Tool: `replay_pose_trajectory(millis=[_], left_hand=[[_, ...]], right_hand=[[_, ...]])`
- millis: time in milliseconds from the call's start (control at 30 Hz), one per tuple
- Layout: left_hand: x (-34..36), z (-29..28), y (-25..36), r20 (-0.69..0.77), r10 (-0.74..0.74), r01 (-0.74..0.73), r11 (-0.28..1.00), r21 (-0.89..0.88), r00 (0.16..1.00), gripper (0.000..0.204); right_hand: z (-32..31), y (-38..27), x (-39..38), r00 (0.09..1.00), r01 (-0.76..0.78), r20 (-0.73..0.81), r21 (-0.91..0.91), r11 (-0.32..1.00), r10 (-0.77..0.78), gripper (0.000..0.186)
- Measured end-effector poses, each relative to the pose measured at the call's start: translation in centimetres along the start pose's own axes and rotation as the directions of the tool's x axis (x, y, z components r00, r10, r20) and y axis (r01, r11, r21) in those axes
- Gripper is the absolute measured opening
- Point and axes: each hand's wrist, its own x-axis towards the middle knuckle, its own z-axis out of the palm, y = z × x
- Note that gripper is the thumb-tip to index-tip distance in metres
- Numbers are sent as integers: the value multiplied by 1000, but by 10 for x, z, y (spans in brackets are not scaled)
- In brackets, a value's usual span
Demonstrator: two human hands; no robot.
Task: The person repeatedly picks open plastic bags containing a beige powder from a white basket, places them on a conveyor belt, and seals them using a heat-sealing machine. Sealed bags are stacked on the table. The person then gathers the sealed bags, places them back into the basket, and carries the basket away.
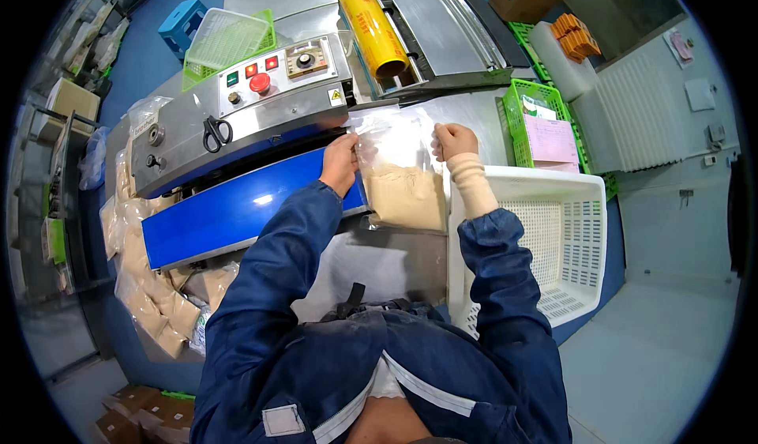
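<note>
A clear plastic bag (406, 195) with tan powder in its lower part lies in front of me, its unfilled top stretched flat. My left hand (341, 163) is closed on the bag's left edge near the top. On the opposite side, my right hand (456, 141) pinches the upper right edge. The bag sits just right of the blue conveyor belt (253, 199) of a metal sealing machine (245, 108). That machine carries a red button, small lit switches and a dial. Black scissors (217, 134) rest against its front.
A white plastic basket (584, 246) stands at my right. Several powder-filled bags (158, 294) are heaped at the left beyond the belt. Behind are a yellow film roll (371, 29) on a wrapping machine (450, 41) and a green basket (517, 128) with papers.
</note>
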Motion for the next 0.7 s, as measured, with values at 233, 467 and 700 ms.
replay_pose_trajectory(millis=[233, 467, 700], left_hand=[[3, -2, 7, -71, 71, -68, 997, 43, 995, 18], [4, -6, 15, -114, 105, -102, 994, 37, 988, 19], [0, -23, 20, -176, 116, -118, 993, -3, 978, 18]], right_hand=[[7, 1, 11, 999, 22, 33, -34, 999, -21, 27], [14, -7, 18, 994, 56, 103, -81, 995, -48, 29], [32, -7, 24, 989, 65, 144, -127, 990, -46, 29]])
